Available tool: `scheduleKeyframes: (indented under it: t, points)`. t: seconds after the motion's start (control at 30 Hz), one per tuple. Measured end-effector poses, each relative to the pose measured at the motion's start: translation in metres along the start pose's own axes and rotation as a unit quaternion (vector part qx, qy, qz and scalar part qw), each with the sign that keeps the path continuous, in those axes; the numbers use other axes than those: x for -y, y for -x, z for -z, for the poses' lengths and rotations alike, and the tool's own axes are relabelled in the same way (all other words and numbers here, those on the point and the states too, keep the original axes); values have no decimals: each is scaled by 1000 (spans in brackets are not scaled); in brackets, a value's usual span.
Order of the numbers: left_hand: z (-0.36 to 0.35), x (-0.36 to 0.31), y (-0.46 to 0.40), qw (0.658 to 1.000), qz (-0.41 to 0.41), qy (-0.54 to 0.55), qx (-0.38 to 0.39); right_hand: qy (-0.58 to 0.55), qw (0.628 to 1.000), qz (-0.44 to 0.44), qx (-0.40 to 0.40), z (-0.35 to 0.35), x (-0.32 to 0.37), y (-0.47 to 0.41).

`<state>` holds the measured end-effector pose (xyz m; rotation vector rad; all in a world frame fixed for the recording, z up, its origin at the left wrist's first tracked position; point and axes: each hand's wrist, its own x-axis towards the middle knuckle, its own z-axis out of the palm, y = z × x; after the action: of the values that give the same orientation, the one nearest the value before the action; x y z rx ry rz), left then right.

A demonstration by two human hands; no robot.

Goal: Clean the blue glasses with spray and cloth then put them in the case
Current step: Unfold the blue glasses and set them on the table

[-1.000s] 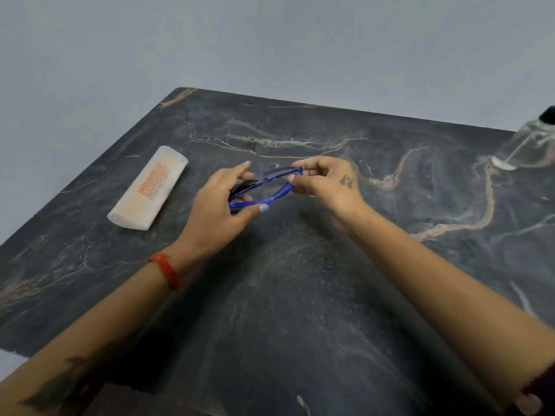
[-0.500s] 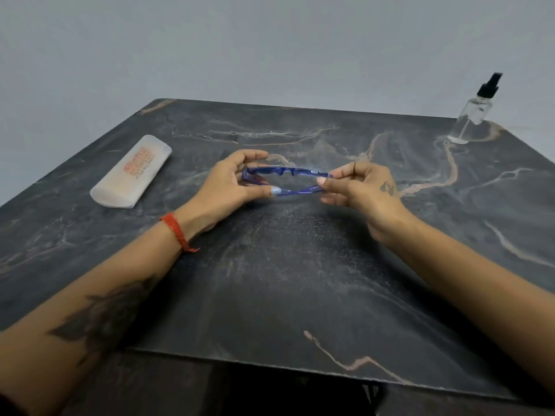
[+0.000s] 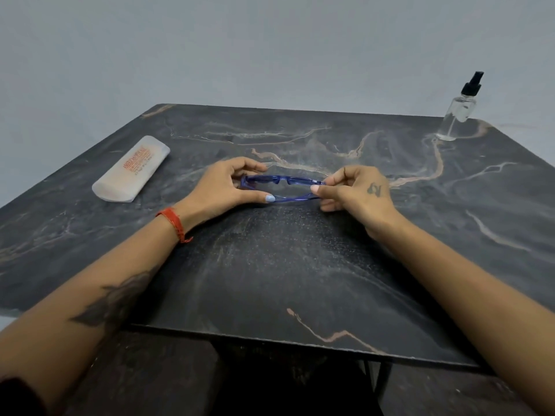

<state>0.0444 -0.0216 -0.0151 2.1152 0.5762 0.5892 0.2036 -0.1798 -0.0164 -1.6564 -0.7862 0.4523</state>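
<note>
A dark marbled table (image 3: 300, 280) before a grey wall is shown. At the left lies the white case (image 3: 132, 169), shut and untouched. The left hand (image 3: 223, 187) is curled round one end of the blue glasses (image 3: 282, 186); the right hand (image 3: 354, 192) pinches the other end. Compared with a second ago, the glasses are now held level and stretched between both hands, just above the table's centre. At far right stands the spray bottle (image 3: 458, 115), now fully in view. No cloth is seen; cleaning is judged not yet begun.

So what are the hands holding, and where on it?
Blue glasses: the left hand grips one end of the frame, the right hand pinches the other end.
</note>
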Motion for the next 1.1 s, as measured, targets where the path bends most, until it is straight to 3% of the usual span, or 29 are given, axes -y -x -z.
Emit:
scheduleKeyframes:
  t: [0.57,1.1]
  points:
    - [4,12,-3,999,-13,3,38,137,990,20,3,0,-1,-1]
    - [2,11,3,1000,-10,12,13,97,994,-2,47,4,2,0]
